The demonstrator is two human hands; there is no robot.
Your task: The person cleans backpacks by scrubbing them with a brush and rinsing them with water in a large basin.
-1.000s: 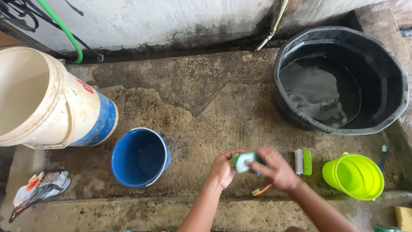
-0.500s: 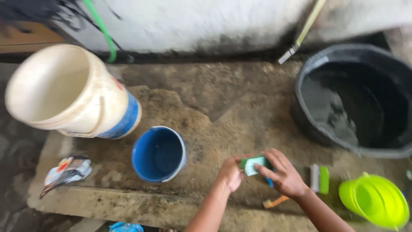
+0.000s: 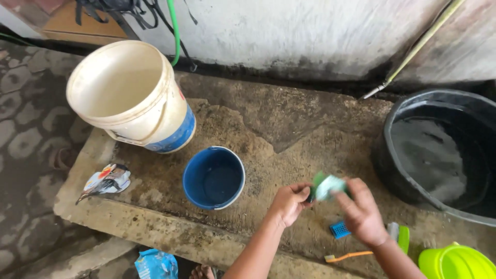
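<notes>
Green and white, a small soft sachet [image 3: 327, 187] is held between both hands above the rough brown concrete slab [image 3: 289, 134], as seen from the head view. The left hand [image 3: 291, 203] is closed on the sachet's left end, with the fingers curled and the thumb pressed against it. The right hand [image 3: 361, 212] is placed over the sachet's right side, its fingers partly bent and pinched on the upper edge; motion blur is present there, so the exact grip of each finger cannot be told.

Just left of the hands, a small round blue plastic bucket [image 3: 214, 177] is stood upright on the slab. Behind it, a large cream plastic pail with a blue band [image 3: 135, 98] is tilted, with its mouth turned towards the camera. A crumpled printed wrapper [image 3: 106, 180] is laid near the slab's left edge.

Below the right hand, a small blue ribbed plastic piece [image 3: 339, 230] and an orange-handled toothbrush [image 3: 347, 256] are laid on the concrete. A green-backed scrubbing brush [image 3: 399, 235] is partly hidden by the right wrist. A lime green plastic dipper [image 3: 454, 262] is cut off at the lower right corner. A wide black plastic tub [image 3: 439, 150] holding grey water is positioned at the right, well apart from the hands
</notes>
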